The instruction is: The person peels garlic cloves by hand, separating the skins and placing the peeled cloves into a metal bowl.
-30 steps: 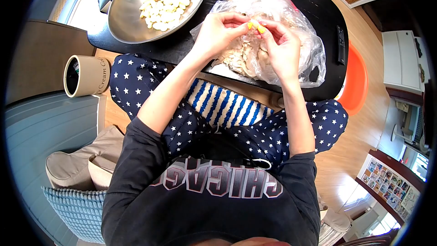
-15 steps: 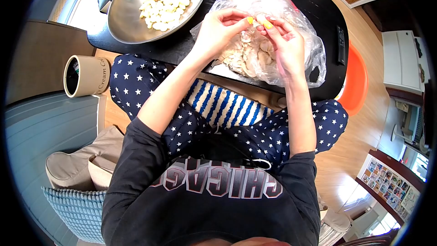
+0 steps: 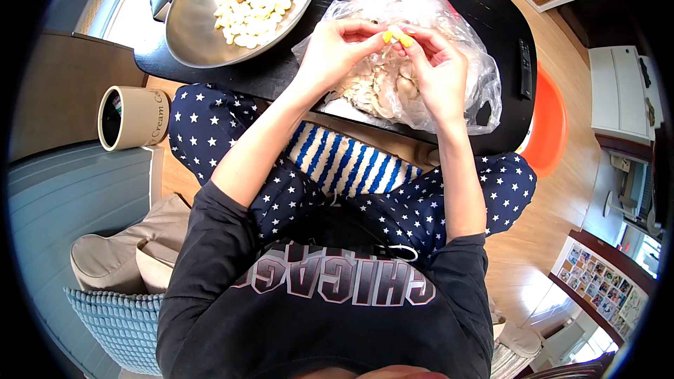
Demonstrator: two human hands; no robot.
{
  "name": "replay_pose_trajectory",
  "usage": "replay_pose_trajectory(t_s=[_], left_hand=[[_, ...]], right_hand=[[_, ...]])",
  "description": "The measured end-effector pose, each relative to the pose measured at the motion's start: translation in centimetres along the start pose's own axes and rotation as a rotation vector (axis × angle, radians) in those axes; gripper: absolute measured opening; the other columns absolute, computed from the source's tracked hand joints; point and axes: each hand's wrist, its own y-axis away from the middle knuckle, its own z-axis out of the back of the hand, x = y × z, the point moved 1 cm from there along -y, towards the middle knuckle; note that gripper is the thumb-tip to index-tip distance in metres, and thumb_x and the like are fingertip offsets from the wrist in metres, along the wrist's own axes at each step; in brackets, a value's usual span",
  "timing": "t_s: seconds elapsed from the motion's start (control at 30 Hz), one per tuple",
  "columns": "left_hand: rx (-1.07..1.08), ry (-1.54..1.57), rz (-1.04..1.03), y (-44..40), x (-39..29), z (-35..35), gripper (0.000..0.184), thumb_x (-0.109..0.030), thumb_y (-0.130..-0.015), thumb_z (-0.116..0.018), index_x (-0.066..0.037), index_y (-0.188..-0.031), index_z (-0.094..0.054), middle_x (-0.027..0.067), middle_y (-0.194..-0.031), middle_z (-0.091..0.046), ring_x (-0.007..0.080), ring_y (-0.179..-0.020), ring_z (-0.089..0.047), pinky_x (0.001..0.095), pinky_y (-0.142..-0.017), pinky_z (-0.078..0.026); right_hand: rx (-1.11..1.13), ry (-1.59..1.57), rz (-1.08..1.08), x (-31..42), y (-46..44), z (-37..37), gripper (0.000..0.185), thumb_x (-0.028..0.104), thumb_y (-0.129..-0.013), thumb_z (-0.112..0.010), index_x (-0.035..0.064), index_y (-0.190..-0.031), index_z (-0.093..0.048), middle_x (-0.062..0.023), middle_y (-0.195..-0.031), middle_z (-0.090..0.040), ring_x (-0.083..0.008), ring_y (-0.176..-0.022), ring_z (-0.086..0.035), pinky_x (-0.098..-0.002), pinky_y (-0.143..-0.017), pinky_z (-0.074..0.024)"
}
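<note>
Pale clove (image 3: pixel 395 36), small and smooth, is held above a clear plastic bag (image 3: pixel 484 88) on a black table (image 3: pixel 491 17); its outline is partly hidden by fingers. Left hand (image 3: pixel 334 52): thumb and forefinger pinched at the clove. Right hand (image 3: pixel 442 74): thumb and fingertips likewise closed on it from the other side; both thumb tips show yellow. Legible writing: "Cream Co", cut off by curvature, on a beige cylindrical container (image 3: pixel 146 119); "CHICAG", inverted to the viewer, in outlined capitals on a black sweatshirt (image 3: pixel 330 330). Bag film is thin, crinkled and glossy, containing dry, papery, flaky skins (image 3: pixel 368 91). Bowl (image 3: pixel 191 21) is round, brushed-looking metal, holding a heap of smooth, cream-coloured cloves (image 3: pixel 253 15). Trousers (image 3: pixel 484 186) are navy, printed with white stars.
</note>
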Motion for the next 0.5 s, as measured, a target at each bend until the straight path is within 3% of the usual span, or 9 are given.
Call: replay_pose_trajectory(t_s=[0.3,0.5], left_hand=[[-0.024,0.107,0.049,0.0,1.0,-0.1,0.018,-0.010,-0.080,-0.063,0.001,-0.094,-0.064,0.0041,-0.082,-0.065,0.0052,-0.072,-0.057,0.0174,-0.067,-0.044],[0.015,0.093,0.030,-0.1,-0.1,0.1,0.018,-0.012,-0.082,-0.061,0.001,-0.095,-0.064,0.0039,-0.082,-0.065,0.0050,-0.072,-0.056,0.0172,-0.066,-0.044]], right_hand=[[-0.025,0.180,0.069,-0.5,0.6,-0.6,0.018,-0.002,-0.084,-0.052,-0.0026,-0.100,-0.060,-0.0088,-0.090,-0.064,-0.0117,-0.079,-0.062,-0.0221,-0.074,-0.0495],[0.012,-0.017,-0.041,0.1,-0.1,0.0,0.018,-0.002,-0.084,-0.052,-0.0034,-0.100,-0.060,-0.0094,-0.093,-0.063,-0.0127,-0.082,-0.062,-0.0231,-0.074,-0.0499]])
